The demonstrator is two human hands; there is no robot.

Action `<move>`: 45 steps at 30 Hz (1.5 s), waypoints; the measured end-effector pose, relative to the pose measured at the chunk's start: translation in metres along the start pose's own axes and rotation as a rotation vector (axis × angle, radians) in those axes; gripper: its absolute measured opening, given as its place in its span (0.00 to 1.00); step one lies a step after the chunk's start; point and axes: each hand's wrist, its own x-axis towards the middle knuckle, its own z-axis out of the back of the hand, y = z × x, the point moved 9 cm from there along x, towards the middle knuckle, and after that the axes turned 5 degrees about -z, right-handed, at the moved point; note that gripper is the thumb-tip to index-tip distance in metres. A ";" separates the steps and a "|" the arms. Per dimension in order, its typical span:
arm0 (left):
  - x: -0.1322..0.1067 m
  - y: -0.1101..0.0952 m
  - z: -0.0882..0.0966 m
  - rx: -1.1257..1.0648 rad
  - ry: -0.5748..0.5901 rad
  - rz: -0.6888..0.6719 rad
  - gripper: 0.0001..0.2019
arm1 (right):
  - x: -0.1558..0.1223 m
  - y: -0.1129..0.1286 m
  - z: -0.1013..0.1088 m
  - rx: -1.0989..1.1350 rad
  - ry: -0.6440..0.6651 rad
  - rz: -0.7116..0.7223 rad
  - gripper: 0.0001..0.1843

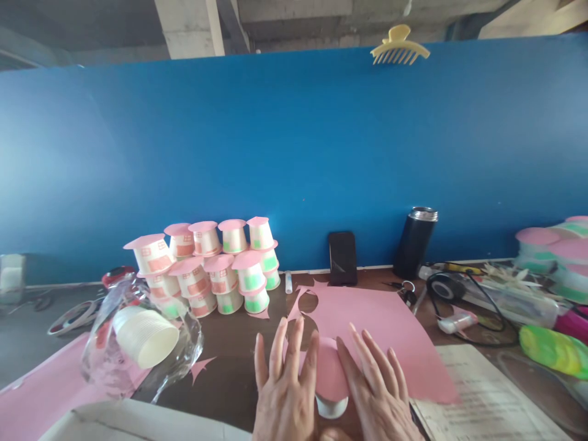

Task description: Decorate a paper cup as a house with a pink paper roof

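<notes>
Right in front of me is a small white paper cup (331,409) with a pink paper disc (331,370) on its top. My left hand (287,383) lies to the left of the disc, fingers stretched out and apart, the index finger along its edge. On the other side my right hand (376,389) is also open, its index finger touching the disc's right edge. The thumbs are mostly hidden. Beyond my fingers lies a pink paper sheet (381,324) with round cut-outs at its left end.
Stacked cups with pink tops (220,272) stand back left, near white cups (151,340) in a clear plastic bag. A phone (342,258) and black flask (416,245) stand by the blue partition (294,153). Cables, printed papers (482,392) and more decorated cups (537,245) are right.
</notes>
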 end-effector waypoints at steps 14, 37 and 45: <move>0.002 -0.003 -0.004 -0.099 -0.091 0.084 0.26 | 0.004 0.005 0.000 0.063 0.066 0.016 0.44; -0.006 -0.006 0.005 0.019 -0.073 0.080 0.24 | -0.008 -0.003 0.003 -0.003 -0.033 -0.078 0.40; -0.011 -0.023 0.007 0.049 -0.130 0.075 0.22 | -0.017 0.006 -0.002 -0.062 -0.046 -0.052 0.40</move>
